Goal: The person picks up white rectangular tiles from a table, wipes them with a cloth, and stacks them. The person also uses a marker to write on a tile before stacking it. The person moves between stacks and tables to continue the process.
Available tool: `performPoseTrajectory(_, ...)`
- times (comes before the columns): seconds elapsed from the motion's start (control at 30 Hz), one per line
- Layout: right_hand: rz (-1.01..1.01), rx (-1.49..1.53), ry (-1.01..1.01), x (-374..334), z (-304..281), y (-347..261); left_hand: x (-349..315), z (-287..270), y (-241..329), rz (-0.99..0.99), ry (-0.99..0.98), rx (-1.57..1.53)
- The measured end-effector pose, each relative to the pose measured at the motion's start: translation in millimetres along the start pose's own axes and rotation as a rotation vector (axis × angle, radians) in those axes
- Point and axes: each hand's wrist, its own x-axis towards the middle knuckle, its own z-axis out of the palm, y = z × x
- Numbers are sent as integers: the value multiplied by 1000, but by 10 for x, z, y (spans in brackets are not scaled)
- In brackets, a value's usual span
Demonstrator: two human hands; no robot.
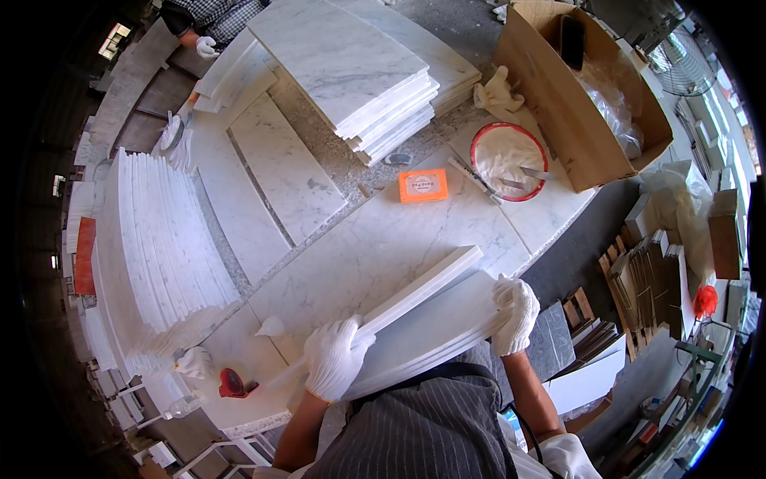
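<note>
A small stack of white marble tiles point(427, 329) lies at the near edge of the work table, against my apron. Just beyond it a long white marble piece point(423, 289) shows a narrow edge upward. My left hand point(337, 359), in a white knit glove, is closed over the left part of this piece; its fingertips are partly hidden. At the right end of the stack my gloved right hand point(515, 314) has its fingers bent round the tiles' corner. How many tiles it grips is hidden.
Beyond lie an orange block point(423, 186), a marker point(475, 180), a red-rimmed bowl point(508, 152) of white paste and a cardboard box point(586, 92). Tall marble stacks point(163, 239) point(351, 64) stand left and far. A red tool point(233, 383) sits near left; another person's gloved hand point(207, 48) shows far left.
</note>
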Motion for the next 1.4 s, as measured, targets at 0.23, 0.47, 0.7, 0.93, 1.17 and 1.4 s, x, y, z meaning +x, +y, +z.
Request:
performPoseTrajectory(0.23, 8, -123, 6, 49, 58, -70, -119, 18, -73, -12, -40, 10)
performPoseTrajectory(0.47, 51, -110, -3, 10, 146, 14, -219, 9, -81, -48, -89, 11)
performPoseTrajectory(0.7, -46, -355, -52, -35, 158, 138, -173, -92, -45, -101, -210, 10)
performPoseTrajectory(0.93, 141, 99, 267, -41, 455, 12, -222, -134, -96, 21, -113, -99)
performPoseTrajectory(1.17, 86, 155, -2, 162, 569, -37, -278, -259, -40, 17, -77, 16)
performPoseTrajectory(1.4, 267, 309, -257, 386, 429, 88, -128, -147, -230, 28, 16, 32)
